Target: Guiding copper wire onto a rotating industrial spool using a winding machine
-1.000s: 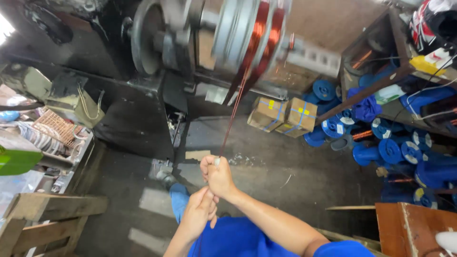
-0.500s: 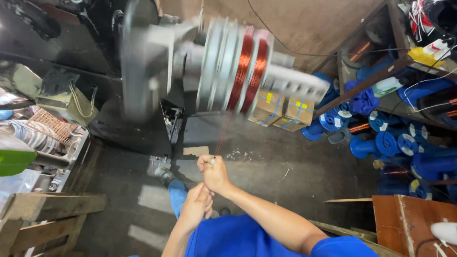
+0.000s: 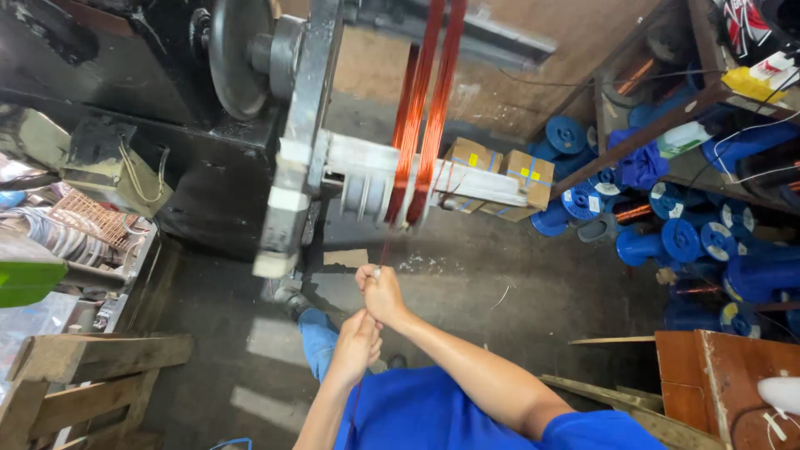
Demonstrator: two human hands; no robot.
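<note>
I see two thick bands of copper wire (image 3: 423, 108) already wound on the winding frame (image 3: 392, 179), with empty grooves left, while my right hand (image 3: 382, 292) and left hand (image 3: 357, 343) pinch the thin wire strand (image 3: 385, 243) below it.

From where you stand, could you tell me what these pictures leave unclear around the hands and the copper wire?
- Head view: the copper wire is too thin to follow down between the right hand and left hand.
- The winding former is motion-blurred.
- The copper coil is cut off by the top edge.
- Both grips are hidden by curled fingers.
</note>
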